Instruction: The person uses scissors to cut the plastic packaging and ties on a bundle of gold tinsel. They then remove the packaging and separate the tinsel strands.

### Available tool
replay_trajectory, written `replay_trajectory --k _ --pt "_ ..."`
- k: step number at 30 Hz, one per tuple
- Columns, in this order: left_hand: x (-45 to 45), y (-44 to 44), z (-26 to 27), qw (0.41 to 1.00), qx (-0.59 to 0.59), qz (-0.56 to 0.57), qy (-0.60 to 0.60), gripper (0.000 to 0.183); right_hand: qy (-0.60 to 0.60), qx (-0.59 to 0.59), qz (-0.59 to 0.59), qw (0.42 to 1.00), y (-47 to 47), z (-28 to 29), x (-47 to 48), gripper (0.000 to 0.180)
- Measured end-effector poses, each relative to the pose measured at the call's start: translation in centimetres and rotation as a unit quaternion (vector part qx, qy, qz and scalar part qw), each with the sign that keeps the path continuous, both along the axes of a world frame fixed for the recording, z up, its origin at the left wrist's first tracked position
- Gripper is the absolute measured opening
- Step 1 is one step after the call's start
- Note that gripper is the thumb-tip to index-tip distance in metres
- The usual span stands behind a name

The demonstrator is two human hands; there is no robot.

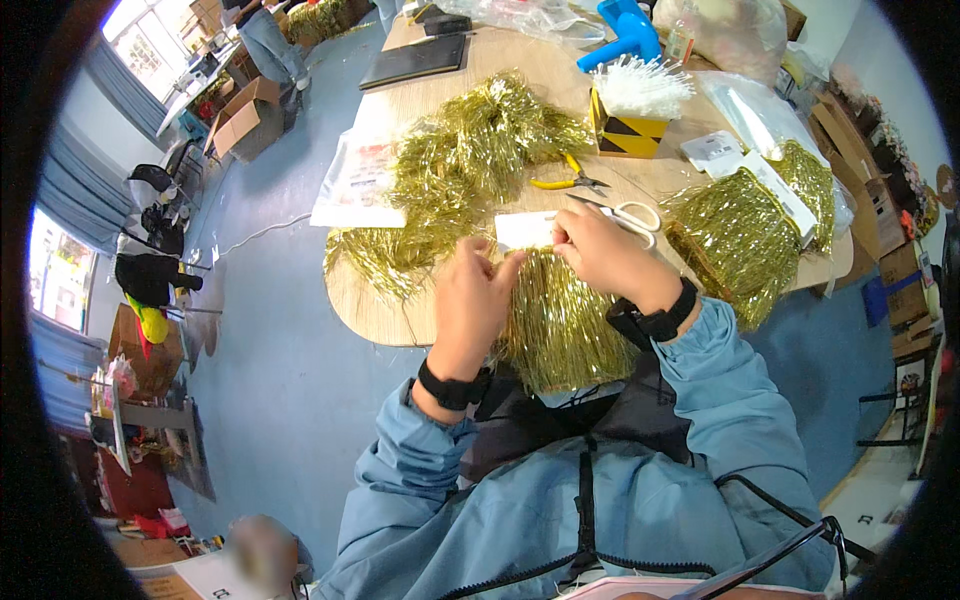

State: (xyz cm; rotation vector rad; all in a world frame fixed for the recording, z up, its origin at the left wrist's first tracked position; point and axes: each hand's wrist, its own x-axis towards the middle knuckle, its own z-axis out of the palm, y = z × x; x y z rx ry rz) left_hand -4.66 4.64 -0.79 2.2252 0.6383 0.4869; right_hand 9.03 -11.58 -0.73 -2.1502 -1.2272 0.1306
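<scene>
A gold tinsel fringe (566,330) hangs over the near edge of the table, its top at a white card (521,229). My right hand (600,247) pinches the card and the fringe's top edge between thumb and fingers. At the fringe's left top corner is my left hand (480,292), thumb and fingertips bent towards each other; whether they grip a strand cannot be made out. Scissors with cream handles (639,217) lie just beyond my right hand, partly hidden by it. Yellow-handled pliers (570,180) rest farther back. A long heap of loose gold tinsel (457,165) lies to the left.
More carded gold fringe (742,232) hangs at the table's right. Behind stand a yellow and black box (630,135) of white plastic ties and a blue tape dispenser or similar object (626,34). A black folder (412,61) lies at the back left. A person (266,41) stands far off.
</scene>
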Motion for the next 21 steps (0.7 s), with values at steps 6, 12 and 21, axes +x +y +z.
replay_trajectory --k 6,12,21 --pt "0.8 1.8 -0.3 0.965 0.135 -0.146 -0.171 0.021 0.004 0.023 0.021 1.000 0.5 -0.1 -1.2 0.012" --pt "1.3 1.1 -2.4 0.968 0.064 -0.173 -0.169 0.017 -0.024 0.024 0.023 0.999 0.9 0.1 -1.7 0.011" --pt "0.4 0.8 -2.7 0.967 0.035 -0.191 -0.164 0.026 0.020 0.024 0.047 0.998 0.8 0.0 -1.2 0.013"
